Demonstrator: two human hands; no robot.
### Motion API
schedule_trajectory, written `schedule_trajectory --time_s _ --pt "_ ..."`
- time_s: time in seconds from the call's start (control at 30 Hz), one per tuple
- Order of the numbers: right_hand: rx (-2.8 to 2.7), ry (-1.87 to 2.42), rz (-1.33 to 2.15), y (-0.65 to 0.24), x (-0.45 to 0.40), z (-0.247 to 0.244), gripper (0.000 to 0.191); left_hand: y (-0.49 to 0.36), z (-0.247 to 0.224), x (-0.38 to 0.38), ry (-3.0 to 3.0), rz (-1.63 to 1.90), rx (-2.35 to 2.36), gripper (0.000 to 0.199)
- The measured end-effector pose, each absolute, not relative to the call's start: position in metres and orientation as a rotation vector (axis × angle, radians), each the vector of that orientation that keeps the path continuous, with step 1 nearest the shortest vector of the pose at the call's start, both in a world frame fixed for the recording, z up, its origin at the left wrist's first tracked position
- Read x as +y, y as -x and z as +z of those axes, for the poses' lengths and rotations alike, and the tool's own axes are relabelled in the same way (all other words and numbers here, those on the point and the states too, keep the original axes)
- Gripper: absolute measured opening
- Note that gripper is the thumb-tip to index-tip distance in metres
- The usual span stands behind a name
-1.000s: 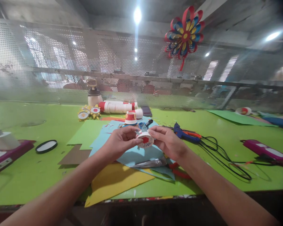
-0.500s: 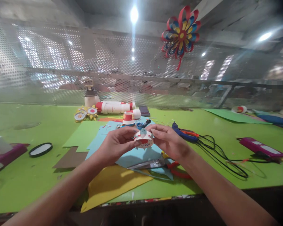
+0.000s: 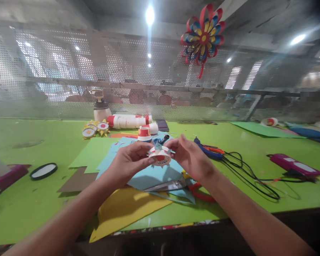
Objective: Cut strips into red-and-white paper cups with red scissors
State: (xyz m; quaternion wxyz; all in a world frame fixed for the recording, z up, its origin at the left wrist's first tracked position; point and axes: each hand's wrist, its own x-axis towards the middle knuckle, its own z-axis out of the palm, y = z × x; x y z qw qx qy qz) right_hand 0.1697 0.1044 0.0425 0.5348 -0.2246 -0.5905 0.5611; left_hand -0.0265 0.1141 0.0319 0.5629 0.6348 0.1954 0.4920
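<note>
A small round paper piece [image 3: 160,159], white and red with pale blue pointed bits around its rim, is held above light blue paper [image 3: 149,179]. My left hand [image 3: 130,160] pinches its left edge between thumb and fingers. At its right side is my right hand [image 3: 189,156], with the thumb raised off the piece and the fingertips at or behind its edge; whether they grip it is hidden. Below the piece lie scissors [image 3: 166,185] with red and yellow handles, partly under my right forearm.
Yellow paper [image 3: 130,209] lies in front. To the right are a blue glue gun [image 3: 209,151], black cable and a purple device [image 3: 294,166]. Paper cups [image 3: 144,133], sun-shaped crafts [image 3: 103,127] and a bottle [image 3: 101,111] stand behind; a black-rimmed disc [image 3: 43,171] is left.
My right thumb has lifted away from the round piece and points up. The piece has tipped slightly and shifted a little left in my left hand.
</note>
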Motion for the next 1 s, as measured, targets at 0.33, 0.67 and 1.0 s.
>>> schedule_trajectory --time_s 0.33,0.67,1.0 --pt "-1.376 0.831 1.256 -0.166 0.107 0.037 0.020 0.031 0.029 0.125 -1.288 1.071 0.586 0.022" --pt "-1.503 1.012 1.226 -0.161 0.107 0.029 0.027 0.032 0.025 0.134 -1.174 1.126 0.588 0.024" --pt "-1.537 1.053 1.098 -0.153 0.110 0.016 0.020 0.029 0.027 0.129 -1.213 1.163 0.577 0.025"
